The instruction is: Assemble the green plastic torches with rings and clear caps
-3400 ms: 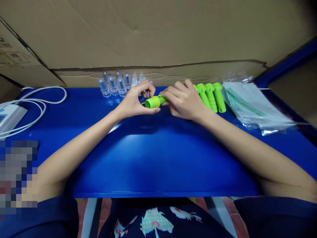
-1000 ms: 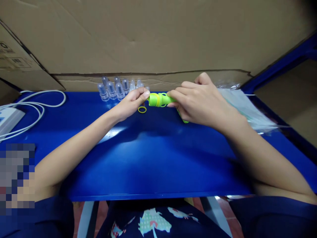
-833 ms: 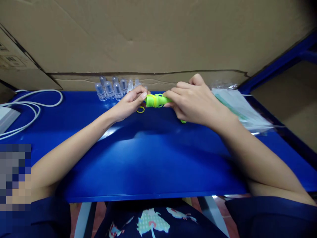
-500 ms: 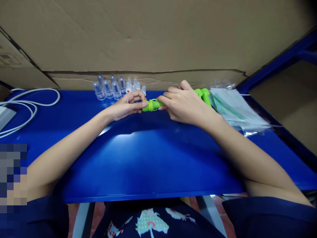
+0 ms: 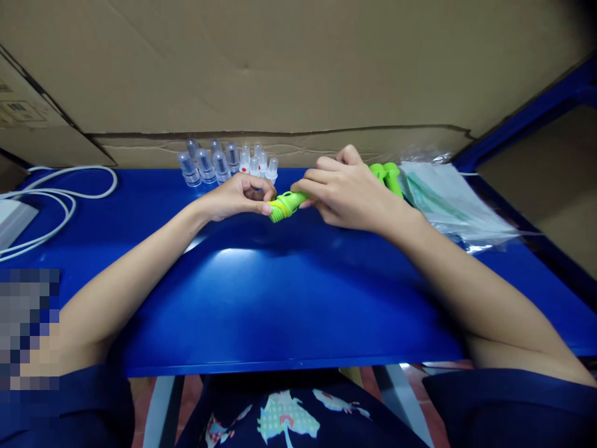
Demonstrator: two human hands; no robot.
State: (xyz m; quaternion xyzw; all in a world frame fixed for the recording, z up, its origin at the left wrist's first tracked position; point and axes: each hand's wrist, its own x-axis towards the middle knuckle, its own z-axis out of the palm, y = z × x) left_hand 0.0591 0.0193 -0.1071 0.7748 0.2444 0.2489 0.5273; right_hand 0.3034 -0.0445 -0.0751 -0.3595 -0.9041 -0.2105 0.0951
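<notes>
The green tube (image 5: 295, 200) is up between both hands over the far part of the bench, tilted with its threaded end toward the person and a little to the left. A yellow ring (image 5: 282, 208) goes around it by the threads; whether it is fully seated is too small to tell.

The left hand (image 5: 242, 196) pinches at the threaded end, its thumb touching the rim. The right hand (image 5: 342, 190) grasps the other end, with its fingers curled over the tube and hiding most of that part.

As far as shows, the ring is on the tube and being handled at the threads, so that work looks partly done rather than finished. No clear piece is fitted to this tube. The clear caps (image 5: 205, 163) stand upright in a cluster behind the left hand, and the small caps (image 5: 254, 166), some with red dots, stand just beside them.

Beyond the right hand lie more green tubes (image 5: 393, 179), partly hidden; whether they carry rings cannot be told. Next to them is a plastic bag (image 5: 459, 202). Far left on the bench (image 5: 289, 305) are a white cable (image 5: 72, 202) and a pale box (image 5: 17, 219). Cardboard (image 5: 280, 68) stands behind everything.
</notes>
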